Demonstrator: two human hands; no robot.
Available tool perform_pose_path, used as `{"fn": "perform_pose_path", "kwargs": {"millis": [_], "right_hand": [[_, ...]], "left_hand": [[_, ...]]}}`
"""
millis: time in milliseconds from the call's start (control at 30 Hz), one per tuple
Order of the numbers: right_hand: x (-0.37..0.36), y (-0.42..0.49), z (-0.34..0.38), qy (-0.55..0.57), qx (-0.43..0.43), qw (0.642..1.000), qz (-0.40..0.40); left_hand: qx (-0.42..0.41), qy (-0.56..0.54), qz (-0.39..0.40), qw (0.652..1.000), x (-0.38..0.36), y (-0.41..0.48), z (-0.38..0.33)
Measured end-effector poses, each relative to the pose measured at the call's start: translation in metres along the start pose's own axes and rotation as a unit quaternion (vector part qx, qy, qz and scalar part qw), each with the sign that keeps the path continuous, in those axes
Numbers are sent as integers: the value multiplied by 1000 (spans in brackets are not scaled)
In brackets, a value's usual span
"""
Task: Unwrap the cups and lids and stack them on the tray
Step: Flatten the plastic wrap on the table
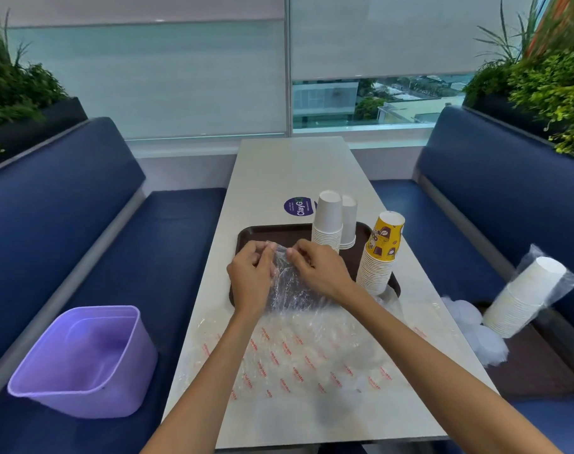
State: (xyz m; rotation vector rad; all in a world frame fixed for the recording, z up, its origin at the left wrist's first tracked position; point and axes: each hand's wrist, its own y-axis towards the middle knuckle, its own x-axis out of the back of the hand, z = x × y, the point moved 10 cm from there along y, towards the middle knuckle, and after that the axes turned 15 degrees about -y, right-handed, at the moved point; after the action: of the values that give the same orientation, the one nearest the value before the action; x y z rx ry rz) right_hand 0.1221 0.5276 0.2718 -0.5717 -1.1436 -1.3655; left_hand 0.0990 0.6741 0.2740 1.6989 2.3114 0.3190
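Over the near half of the tray (243, 238), the left hand (251, 275) and right hand (318, 270) each pinch the top edge of a clear wrap (287, 288) between thumb and curled fingers, with the fingertips close together. The wrap's long axis runs from that pinched end down toward the tray's near edge, where it meets the table. It may hold clear lids, though the crinkled film hides them. Three cup stacks stand upside down on the tray's right side, with their bases up. Two are white stacks (326, 221) at the far right corner, and one is a yellow stack (380, 253) at the near right corner. Right of the tray, on the bench, one wrapped stack (525, 296) leans with its bases pointing up and away from the tray, beside loose lids (485, 339). One printed sheet (295, 355) lies nearer than the tray, and one purple bin (82, 362) sits to its left.
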Motion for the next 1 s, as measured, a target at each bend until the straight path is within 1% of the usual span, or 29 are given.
{"fn": "perform_pose_path", "kwargs": {"millis": [100,200,300,400,467,533,633,733,900,1000], "right_hand": [[-1,0,-1,21,-8,1000,-15],[-1,1,-5,17,-26,999,-26],[-3,5,-3,-6,-29,999,-28],[-5,7,1,-21,-17,999,-31],[-9,10,2,-25,-5,999,-23],[-15,11,6,-31,12,999,-11],[-25,10,11,-29,26,999,-1],[-32,10,12,-23,26,999,5],[-38,10,23,0,54,998,25],[-39,8,21,33,48,998,36]], "left_hand": [[30,19,-19,999,14,-4,9],[58,87,-18,994,28,-14,25],[41,115,9,992,28,-23,28],[20,129,16,991,31,-25,25],[1,175,35,984,34,-24,26],[-16,238,62,969,37,-24,30],[-4,278,65,958,44,-24,39],[25,255,48,965,51,-26,46],[74,147,36,986,47,-20,53],[72,133,32,988,45,-15,51]]}}
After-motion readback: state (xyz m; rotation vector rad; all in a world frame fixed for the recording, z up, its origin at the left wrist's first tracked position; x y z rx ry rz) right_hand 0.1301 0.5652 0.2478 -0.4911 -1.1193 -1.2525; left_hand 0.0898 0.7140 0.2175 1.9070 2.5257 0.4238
